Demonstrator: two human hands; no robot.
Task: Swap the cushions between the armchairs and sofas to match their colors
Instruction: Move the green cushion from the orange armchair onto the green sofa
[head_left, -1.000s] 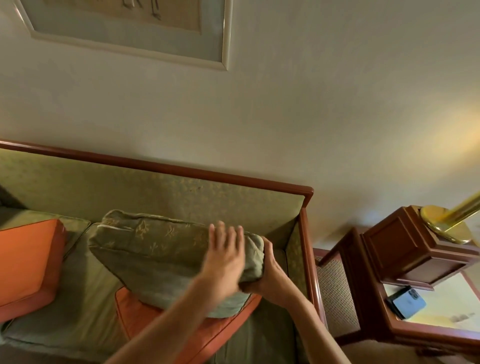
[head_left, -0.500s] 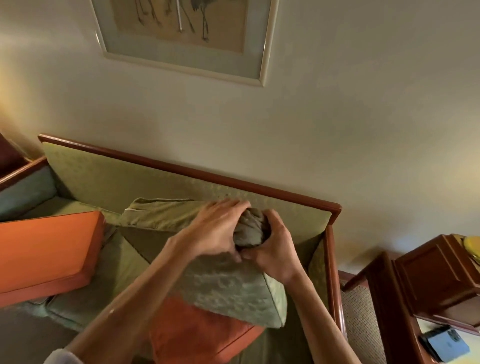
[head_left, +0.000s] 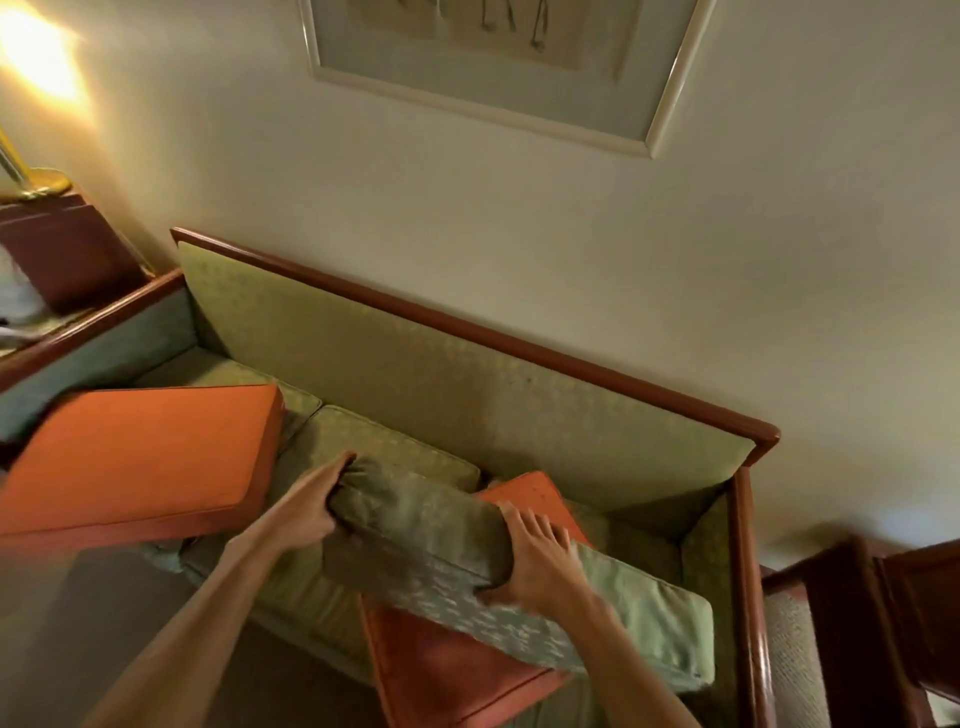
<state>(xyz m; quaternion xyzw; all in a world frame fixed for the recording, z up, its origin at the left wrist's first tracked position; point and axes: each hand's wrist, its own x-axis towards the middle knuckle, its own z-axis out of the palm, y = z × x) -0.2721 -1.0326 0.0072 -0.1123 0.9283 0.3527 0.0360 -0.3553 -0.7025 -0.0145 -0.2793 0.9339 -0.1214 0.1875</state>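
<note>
Green sofa (head_left: 467, 395) fills the wall side. On its seat, one orange cushion (head_left: 135, 457) at the left end, another (head_left: 457, 670) at the right, under the green cushion (head_left: 431, 545). Left hand (head_left: 306, 512) grips that green cushion's left end; right hand (head_left: 535, 561) clutches its middle.

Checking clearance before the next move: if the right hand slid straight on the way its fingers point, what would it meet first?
The right hand grips the green cushion, its fingers aimed up and back. Just past them lies the orange cushion, probably first; behind it the sofa backrest. Depth is unclear.
</note>
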